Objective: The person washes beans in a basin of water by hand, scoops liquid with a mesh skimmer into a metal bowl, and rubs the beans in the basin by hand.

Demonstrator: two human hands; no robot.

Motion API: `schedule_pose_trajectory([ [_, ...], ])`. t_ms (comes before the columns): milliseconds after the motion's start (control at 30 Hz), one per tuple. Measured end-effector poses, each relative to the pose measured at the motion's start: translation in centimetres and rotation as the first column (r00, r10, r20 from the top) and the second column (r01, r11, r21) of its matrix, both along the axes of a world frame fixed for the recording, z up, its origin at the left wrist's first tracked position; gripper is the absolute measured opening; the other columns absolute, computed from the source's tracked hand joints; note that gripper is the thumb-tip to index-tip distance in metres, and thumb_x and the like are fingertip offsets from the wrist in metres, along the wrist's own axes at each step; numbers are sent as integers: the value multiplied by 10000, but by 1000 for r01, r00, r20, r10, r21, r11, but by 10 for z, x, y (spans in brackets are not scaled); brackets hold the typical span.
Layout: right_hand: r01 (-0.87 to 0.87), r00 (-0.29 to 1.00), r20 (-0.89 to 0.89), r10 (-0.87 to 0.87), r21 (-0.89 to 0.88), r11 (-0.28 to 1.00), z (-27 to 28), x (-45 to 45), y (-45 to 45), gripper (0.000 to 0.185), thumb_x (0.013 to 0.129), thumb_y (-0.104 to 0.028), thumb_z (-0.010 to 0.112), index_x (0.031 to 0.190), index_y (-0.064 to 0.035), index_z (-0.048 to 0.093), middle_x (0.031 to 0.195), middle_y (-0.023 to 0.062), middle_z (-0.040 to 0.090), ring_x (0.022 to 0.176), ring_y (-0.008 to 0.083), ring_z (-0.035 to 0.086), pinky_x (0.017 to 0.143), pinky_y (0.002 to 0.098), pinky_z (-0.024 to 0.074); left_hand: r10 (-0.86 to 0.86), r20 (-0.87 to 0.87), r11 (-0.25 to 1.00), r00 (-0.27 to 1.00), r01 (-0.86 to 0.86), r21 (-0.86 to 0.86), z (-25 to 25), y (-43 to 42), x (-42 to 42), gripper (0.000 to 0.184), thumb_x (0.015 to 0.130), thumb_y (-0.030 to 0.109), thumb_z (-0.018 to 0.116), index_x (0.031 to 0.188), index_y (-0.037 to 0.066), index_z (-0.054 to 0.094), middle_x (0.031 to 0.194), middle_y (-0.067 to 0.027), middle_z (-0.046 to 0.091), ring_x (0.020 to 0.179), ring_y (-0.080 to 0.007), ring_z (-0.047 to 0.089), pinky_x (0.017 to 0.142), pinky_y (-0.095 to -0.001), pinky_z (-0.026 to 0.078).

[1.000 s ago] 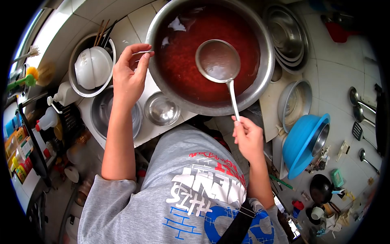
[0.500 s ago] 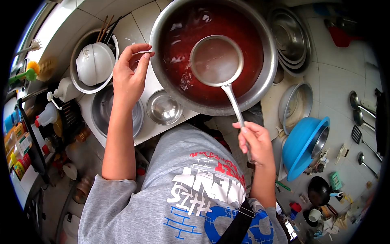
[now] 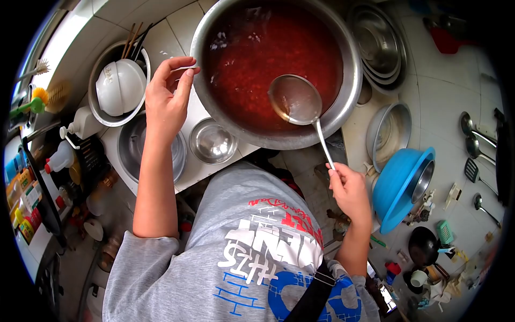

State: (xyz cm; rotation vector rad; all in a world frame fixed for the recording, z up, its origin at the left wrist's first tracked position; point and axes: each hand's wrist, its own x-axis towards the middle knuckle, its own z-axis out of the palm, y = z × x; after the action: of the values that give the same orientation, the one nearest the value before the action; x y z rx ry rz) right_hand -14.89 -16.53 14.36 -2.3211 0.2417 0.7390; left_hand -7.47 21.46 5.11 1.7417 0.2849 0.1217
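Note:
My right hand [image 3: 348, 190] is closed around the long metal handle of a round skimmer [image 3: 295, 99]. The skimmer's head is tilted over the near right part of a big metal pot [image 3: 351, 80]. A red liquid [image 3: 241, 86] fills much of the pot, and small lumps show through it. My left hand [image 3: 169, 88] is raised at the pot's left rim with bent fingers and thumb a little apart. I see nothing held in it, and whether its fingertips touch the rim I cannot tell.
Left of the pot are a basin with white bowls [image 3: 120, 86], a metal basin [image 3: 131, 147] and a small steel bowl [image 3: 213, 140]. Stacked steel basins [image 3: 378, 45], a metal basin [image 3: 387, 137] and a blue basin [image 3: 399, 193] stand to the right. Ladles [image 3: 468, 123] hang far right.
My right hand has moved right and slightly down. The skimmer has shifted right and tilted, and more of the red liquid with its lumps shows. My left hand stays nearly still.

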Motion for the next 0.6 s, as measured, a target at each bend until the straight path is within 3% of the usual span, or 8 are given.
schedule_pose_trajectory([
  [100, -146, 989, 7, 146, -21, 989, 1, 1, 15, 179, 926, -86, 621, 1030, 50, 675, 702, 234, 609, 559, 315, 613, 553, 356, 461, -1, -2, 1000, 1000, 1, -6, -1, -1, -1, 214, 1011, 92, 577, 1183, -33, 602, 1182, -115, 672, 1084, -206, 674, 914, -316, 516],
  [167, -114, 993, -36, 116, 42, 993, -1, -1, 22, 192, 926, -92, 627, 1042, 53, 678, 671, 203, 611, 551, 256, 617, 549, 344, 464, -2, -4, 1000, 1000, 2, -7, 0, -1, -1, 215, 1010, 95, 579, 1181, -34, 604, 1180, -115, 672, 1083, -207, 674, 913, -316, 516],
  [200, -3, 985, -170, 24, 122, 993, -2, -2, 24, 219, 960, -110, 614, 1084, 56, 684, 648, 122, 626, 536, 152, 587, 532, 292, 460, -1, -4, 1000, 1000, 1, -7, 1, -1, -1, 216, 1009, 96, 580, 1180, -35, 605, 1180, -115, 672, 1083, -208, 674, 913, -316, 516],
  [300, 284, 917, -370, -152, 334, 899, -9, -1, 21, 250, 998, -131, 587, 1139, 55, 676, 679, 35, 612, 552, 67, 543, 517, 229, 448, 3, 0, 1000, 1000, -3, 6, 2, -1, -2, 221, 1009, 100, 583, 1180, -37, 606, 1177, -115, 673, 1084, -210, 674, 911, -316, 515],
  [367, 357, 912, -344, -224, 394, 847, -9, 1, 13, 270, 1020, -140, 557, 1184, 52, 654, 695, 6, 584, 543, 51, 506, 502, 205, 426, 9, 2, 1000, 1000, -9, 12, 2, 1, -4, 223, 1008, 102, 583, 1181, -37, 606, 1175, -115, 673, 1084, -211, 675, 910, -315, 514],
  [500, 359, 926, -249, -283, 356, 863, -4, 9, -1, 260, 1022, -132, 545, 1181, 44, 652, 690, -4, 575, 531, 50, 491, 496, 201, 409, 14, -3, 1000, 1000, -14, 5, -2, 3, -6, 224, 1008, 102, 585, 1182, -37, 607, 1171, -116, 674, 1085, -211, 675, 909, -314, 514],
  [600, 220, 973, -99, -207, 140, 966, 2, 11, -7, 235, 994, -128, 579, 1134, 35, 674, 644, 17, 588, 525, 67, 518, 502, 229, 409, 17, -2, 1000, 1000, -17, -6, -2, 4, -8, 223, 1007, 103, 586, 1180, -37, 607, 1171, -117, 675, 1085, -210, 675, 908, -313, 513],
])
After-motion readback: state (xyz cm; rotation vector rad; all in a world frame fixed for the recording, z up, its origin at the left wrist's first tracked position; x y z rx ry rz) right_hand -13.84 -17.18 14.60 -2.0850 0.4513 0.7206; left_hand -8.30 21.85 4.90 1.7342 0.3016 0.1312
